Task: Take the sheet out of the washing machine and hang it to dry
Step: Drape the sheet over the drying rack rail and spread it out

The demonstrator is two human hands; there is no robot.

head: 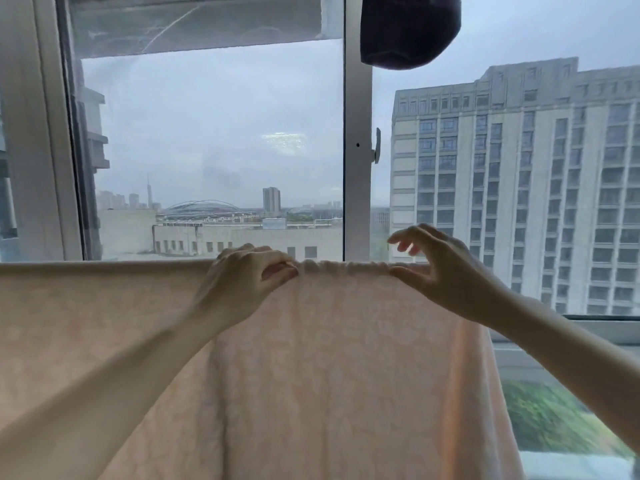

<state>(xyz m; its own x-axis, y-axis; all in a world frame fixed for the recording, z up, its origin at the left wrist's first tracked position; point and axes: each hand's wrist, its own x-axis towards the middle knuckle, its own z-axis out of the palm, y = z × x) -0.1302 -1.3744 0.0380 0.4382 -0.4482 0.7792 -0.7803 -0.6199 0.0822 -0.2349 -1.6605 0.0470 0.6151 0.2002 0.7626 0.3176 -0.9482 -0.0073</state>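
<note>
Because the sheet [311,358] was already draped over a line or rail that I could not see under the cloth, I kept both hands up at its top fold, in front of the window [214,150]. With my left hand [242,282] I held the fold: the fingers were curled over the top edge and the thumb pinched the cloth from the near side. I judged that this grip was there to keep the left part from sliding while the rest was spread. Between my two hands the top edge was gathered into small wrinkles. My right hand [446,271] was loose and half open. Its thumb tip touched the fold at the right end of the wrinkles, while the other fingers were raised and apart above the cloth, holding nothing. I think it was placed there to smooth or pull the bunched part toward the right.

To the left, the sheet ran flat and straight; on the near side it hung down wide. A dark cloth [408,29] hung above, far right of centre. No container was in view, and neither was the washing machine.
</note>
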